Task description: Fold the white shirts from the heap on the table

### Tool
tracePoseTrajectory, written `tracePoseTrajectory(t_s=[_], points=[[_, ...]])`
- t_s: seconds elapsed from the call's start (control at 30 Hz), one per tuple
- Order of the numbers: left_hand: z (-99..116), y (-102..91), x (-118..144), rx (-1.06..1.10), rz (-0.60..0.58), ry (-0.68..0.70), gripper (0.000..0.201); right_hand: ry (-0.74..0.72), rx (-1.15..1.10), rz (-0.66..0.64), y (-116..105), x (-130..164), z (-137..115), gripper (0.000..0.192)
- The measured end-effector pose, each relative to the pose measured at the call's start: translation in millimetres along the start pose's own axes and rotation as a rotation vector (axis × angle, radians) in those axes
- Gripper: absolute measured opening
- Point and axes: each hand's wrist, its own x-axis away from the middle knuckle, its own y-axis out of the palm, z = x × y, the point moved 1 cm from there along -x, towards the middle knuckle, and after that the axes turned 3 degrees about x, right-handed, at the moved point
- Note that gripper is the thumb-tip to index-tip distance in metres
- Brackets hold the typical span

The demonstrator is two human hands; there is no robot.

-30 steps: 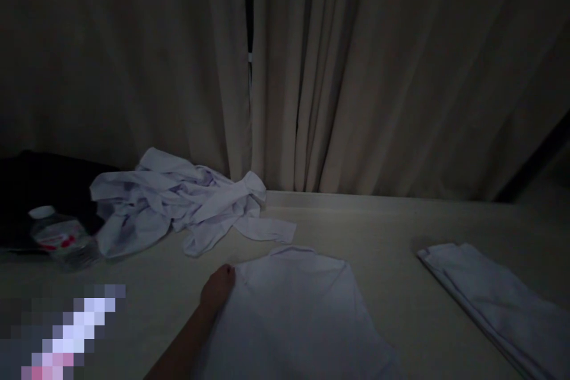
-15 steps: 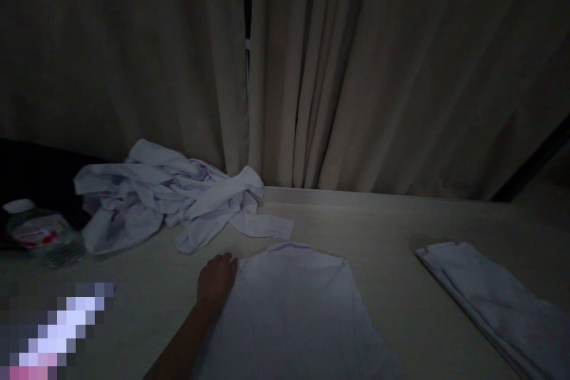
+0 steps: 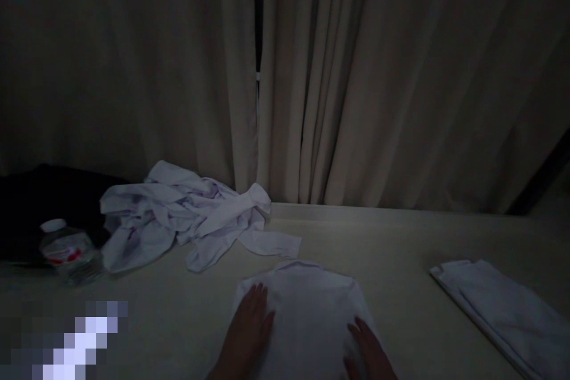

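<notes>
Hanging across the whole upper part of the frame, the curtain is the biggest thing in view, pale and pleated, with a dark slit just left of centre. Below it the table fills the lower half of the frame, its far edge meeting the curtain's hem.

At lower centre lies the shirt, white and spread flat, collar toward the curtain. To its upper left, at middle left of the frame, sits a heap of crumpled white clothing, one sleeve trailing toward the shirt's collar but apart from it. At lower right a folded cloth lies by itself, well away from the shirt. A dark bundle fills the far left edge, too dim to make out, and a bottle lies on its side in front of it, just beside the heap.

I press my left hand flat on the shirt's left side, fingers spread and gripping nothing. I lay my right hand open on the shirt's right side the same way, palm down, partly cut off by the bottom edge of the frame.
</notes>
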Motion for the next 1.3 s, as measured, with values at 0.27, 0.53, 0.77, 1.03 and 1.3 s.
tracePoseTrajectory(t_s=[0.27,0.53,0.77,1.03,1.3], points=[[-25,48.2,-44,-0.398,-0.132,0.150,0.066,-0.266,0.512,-0.150,67,-107,-13,0.062],[-16,43.6,-56,-0.715,-0.203,0.173,0.066,-0.235,0.611,-0.139,65,-120,0,0.068],[-17,73.1,-84,-0.702,-0.163,0.465,0.066,-0.463,0.567,-0.192,83,-154,-27,0.065],[-32,66.8,-75,-0.667,-0.242,0.537,0.064,-0.490,0.576,-0.330,79,-140,-17,0.072],[2,66.9,-79,-0.710,-0.232,0.464,0.065,-0.465,0.660,-0.307,72,-138,-45,0.074]])
